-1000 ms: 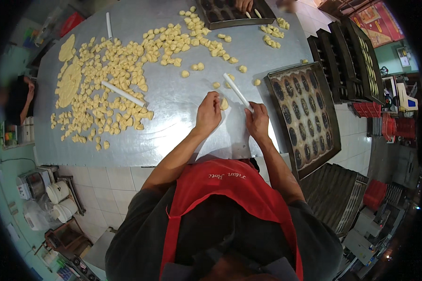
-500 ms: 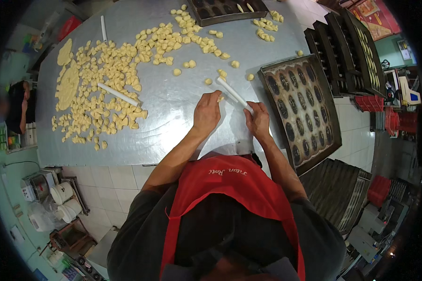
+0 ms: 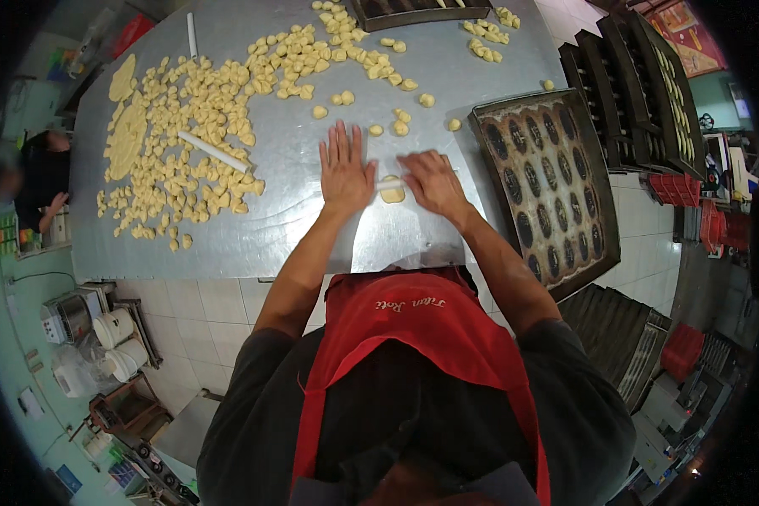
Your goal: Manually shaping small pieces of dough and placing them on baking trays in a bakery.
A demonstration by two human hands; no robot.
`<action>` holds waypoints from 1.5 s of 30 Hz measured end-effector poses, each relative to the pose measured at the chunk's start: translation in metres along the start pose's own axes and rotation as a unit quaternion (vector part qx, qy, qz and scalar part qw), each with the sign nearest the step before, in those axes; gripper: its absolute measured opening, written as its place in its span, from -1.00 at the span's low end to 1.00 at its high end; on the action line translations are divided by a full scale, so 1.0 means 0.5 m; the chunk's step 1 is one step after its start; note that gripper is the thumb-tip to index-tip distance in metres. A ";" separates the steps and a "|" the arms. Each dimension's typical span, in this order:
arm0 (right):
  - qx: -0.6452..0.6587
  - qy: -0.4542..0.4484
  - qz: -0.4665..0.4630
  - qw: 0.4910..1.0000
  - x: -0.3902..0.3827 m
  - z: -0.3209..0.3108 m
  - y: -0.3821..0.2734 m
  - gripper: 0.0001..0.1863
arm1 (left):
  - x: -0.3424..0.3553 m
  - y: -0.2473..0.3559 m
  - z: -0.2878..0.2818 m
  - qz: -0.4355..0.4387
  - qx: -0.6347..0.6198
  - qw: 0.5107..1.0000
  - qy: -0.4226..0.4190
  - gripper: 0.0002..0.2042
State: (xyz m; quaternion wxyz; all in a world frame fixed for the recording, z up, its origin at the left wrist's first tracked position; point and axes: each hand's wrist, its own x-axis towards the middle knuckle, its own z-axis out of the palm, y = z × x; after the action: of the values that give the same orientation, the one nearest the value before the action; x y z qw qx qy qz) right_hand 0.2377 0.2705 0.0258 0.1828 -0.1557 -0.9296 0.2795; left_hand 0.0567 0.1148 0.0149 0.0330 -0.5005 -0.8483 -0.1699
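A short white rolling pin [image 3: 389,185] lies crosswise over a small flattened piece of dough [image 3: 393,196] on the metal table [image 3: 299,228]. My left hand [image 3: 347,175] rests flat over the pin's left end, fingers stretched forward. Over its right end lies my right hand [image 3: 433,180], palm down, with its fingers extended and slightly blurred. The hands cover both ends of the pin. Just beyond them sit a few loose dough balls [image 3: 401,128].
Many dough pieces [image 3: 202,110] cover the table's left side, with another white rolling pin [image 3: 213,152] on them. A dark baking tray [image 3: 557,181] with oval marks sits at the right edge. Stacked trays [image 3: 641,101] stand beyond it. Another person [image 3: 44,181] is at far left.
The rolling pin, earlier held slanted between both hands, now lies crosswise on dough. My hands have flattened over its ends, and the dough under it shows flattened.
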 end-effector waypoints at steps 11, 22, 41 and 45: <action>0.067 -0.063 0.137 0.986 -0.096 -0.003 0.020 -0.62 | -0.230 0.092 -0.049 0.128 -0.061 0.986 -0.086 -0.33; -0.081 -0.041 -0.137 0.986 -0.148 0.027 -0.046 -0.49 | -0.223 0.113 -0.013 0.072 -0.114 0.989 -0.053 -0.44; -0.066 -0.059 -0.041 0.995 0.007 0.128 -0.118 -0.25 | -0.165 -0.055 -0.062 -0.040 -0.142 0.987 0.065 -0.57; -0.101 -0.200 -0.039 0.974 -0.113 0.105 -0.153 -0.05 | -0.179 -0.134 -0.090 -0.081 -0.097 0.990 0.062 -0.53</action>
State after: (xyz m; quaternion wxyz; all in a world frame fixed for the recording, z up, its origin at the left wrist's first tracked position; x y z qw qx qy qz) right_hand 0.2507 0.1634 0.0146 -0.0123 -0.0782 -0.9761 0.2023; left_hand 0.0383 -0.0040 0.0198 0.0231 -0.4197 -0.8616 -0.2847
